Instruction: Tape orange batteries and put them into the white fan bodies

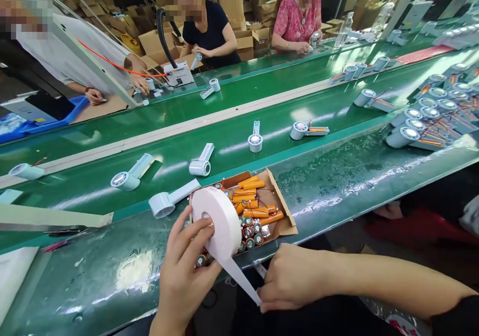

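My left hand [183, 271] grips a white roll of tape [219, 221] and holds it upright above the near edge of the green bench. A strip of tape [241, 278] runs down and to the right from the roll. My right hand [294, 276] pinches the end of that strip. Just behind the roll lies a shallow cardboard tray [284, 211] with several orange batteries [250, 201] and several battery ends showing green.
Several pale blue handheld fan parts [129, 176] lie on the green conveyor belt [329, 106], with a dense cluster [426, 119] at the right. Across the belt three other people work among cardboard boxes. A white sheet [13, 271] lies at the near left.
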`<action>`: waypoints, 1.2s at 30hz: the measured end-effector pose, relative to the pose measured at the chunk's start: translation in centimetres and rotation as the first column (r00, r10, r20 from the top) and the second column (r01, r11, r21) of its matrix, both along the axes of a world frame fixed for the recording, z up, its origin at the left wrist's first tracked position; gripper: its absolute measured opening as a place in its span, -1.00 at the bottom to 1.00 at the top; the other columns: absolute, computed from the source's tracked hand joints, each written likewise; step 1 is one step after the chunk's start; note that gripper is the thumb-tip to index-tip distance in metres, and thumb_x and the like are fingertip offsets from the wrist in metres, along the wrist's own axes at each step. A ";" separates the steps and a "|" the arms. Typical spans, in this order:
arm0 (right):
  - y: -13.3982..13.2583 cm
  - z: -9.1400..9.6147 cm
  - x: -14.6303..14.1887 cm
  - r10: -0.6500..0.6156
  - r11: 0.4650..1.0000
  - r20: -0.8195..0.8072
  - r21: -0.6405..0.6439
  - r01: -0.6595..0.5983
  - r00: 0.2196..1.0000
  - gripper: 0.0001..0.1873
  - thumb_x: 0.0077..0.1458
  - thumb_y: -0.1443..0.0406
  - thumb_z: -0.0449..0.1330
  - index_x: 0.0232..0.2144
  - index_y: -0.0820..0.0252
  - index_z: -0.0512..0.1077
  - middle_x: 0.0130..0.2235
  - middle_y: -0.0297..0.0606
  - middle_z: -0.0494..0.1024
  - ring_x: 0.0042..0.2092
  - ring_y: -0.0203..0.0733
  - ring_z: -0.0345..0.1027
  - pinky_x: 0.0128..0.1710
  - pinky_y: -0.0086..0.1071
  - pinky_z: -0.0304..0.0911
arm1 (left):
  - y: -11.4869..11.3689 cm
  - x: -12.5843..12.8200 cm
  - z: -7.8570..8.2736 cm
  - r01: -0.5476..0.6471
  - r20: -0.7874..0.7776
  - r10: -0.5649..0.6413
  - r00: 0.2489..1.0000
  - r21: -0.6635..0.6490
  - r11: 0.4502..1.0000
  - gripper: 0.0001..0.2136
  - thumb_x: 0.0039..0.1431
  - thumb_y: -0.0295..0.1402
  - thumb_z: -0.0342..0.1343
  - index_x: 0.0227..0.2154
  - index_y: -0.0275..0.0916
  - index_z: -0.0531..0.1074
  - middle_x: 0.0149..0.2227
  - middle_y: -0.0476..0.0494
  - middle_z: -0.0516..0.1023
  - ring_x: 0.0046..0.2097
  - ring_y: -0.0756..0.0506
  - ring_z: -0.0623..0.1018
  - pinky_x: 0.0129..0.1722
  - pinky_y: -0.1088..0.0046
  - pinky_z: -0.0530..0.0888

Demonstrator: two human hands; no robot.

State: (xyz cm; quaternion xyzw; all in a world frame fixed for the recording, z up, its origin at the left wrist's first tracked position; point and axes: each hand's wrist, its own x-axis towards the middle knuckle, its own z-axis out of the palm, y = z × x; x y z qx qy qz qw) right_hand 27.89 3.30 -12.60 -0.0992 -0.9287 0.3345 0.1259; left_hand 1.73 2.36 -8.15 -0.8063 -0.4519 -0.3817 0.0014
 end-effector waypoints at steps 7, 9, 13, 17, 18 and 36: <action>10.1 1.7 0.6 -0.525 0.771 0.023 0.437 0.463 0.851 -0.78 0.38 0.23 0.13 -0.19 0.20 0.54 -0.25 -0.17 0.64 -0.16 -0.10 0.42 -0.18 -0.27 0.14 | -1.0 0.9 -1.4 -0.062 0.063 0.065 0.996 -0.054 0.997 -0.56 0.07 -0.46 0.38 0.03 -0.19 0.45 0.01 -0.25 0.55 0.29 -0.41 0.39 0.22 -0.18 0.44; 12.4 1.9 0.1 -0.596 0.725 0.149 0.523 0.448 0.789 -0.83 0.31 0.33 0.17 -0.10 0.22 0.52 -0.14 -0.10 0.63 -0.06 -0.02 0.39 -0.10 -0.22 0.11 | -0.8 1.6 -1.5 -0.045 0.040 0.047 0.998 -0.051 0.998 -0.55 0.10 -0.49 0.34 0.06 -0.21 0.43 0.02 -0.27 0.54 0.30 -0.40 0.38 0.22 -0.17 0.44; 13.4 1.2 -1.9 -0.630 0.698 0.269 0.607 0.380 0.728 -0.79 0.29 0.41 0.13 -0.06 0.24 0.49 -0.05 -0.04 0.57 -0.03 0.01 0.37 -0.10 -0.18 0.06 | -0.3 2.8 -1.7 -0.008 0.008 0.008 1.000 -0.064 0.998 -0.53 0.12 -0.53 0.28 0.10 -0.22 0.40 0.05 -0.27 0.52 0.30 -0.36 0.39 0.23 -0.10 0.45; 13.6 0.9 -3.0 -0.631 0.704 0.290 0.603 0.375 0.720 -0.79 0.28 0.43 0.12 -0.07 0.25 0.47 -0.04 -0.04 0.55 -0.06 -0.02 0.40 -0.13 -0.21 0.06 | -0.1 3.2 -1.9 -0.006 0.001 0.007 1.000 -0.074 0.997 -0.55 0.13 -0.47 0.31 0.09 -0.20 0.40 0.04 -0.26 0.53 0.28 -0.35 0.40 0.23 -0.09 0.45; 13.8 1.1 -2.9 -0.615 0.720 0.297 0.589 0.367 0.731 -0.78 0.24 0.45 0.14 -0.08 0.24 0.47 -0.06 -0.06 0.56 -0.06 -0.03 0.42 -0.13 -0.22 0.07 | -0.1 3.1 -1.8 -0.011 0.005 0.011 1.000 -0.070 0.997 -0.55 0.14 -0.46 0.31 0.09 -0.21 0.40 0.04 -0.26 0.52 0.28 -0.36 0.40 0.22 -0.09 0.45; 7.0 3.6 3.5 -0.771 0.435 -0.296 -0.891 0.127 0.564 -0.53 0.12 0.26 0.43 0.05 0.05 0.42 -0.11 -0.22 0.64 -0.05 -0.13 0.55 -0.05 -0.22 0.48 | 0.2 2.1 -1.3 0.001 -0.319 0.007 0.948 0.024 1.000 -0.54 0.14 -0.67 0.22 0.10 -0.29 0.45 0.05 -0.26 0.56 0.28 -0.41 0.32 0.23 -0.07 0.40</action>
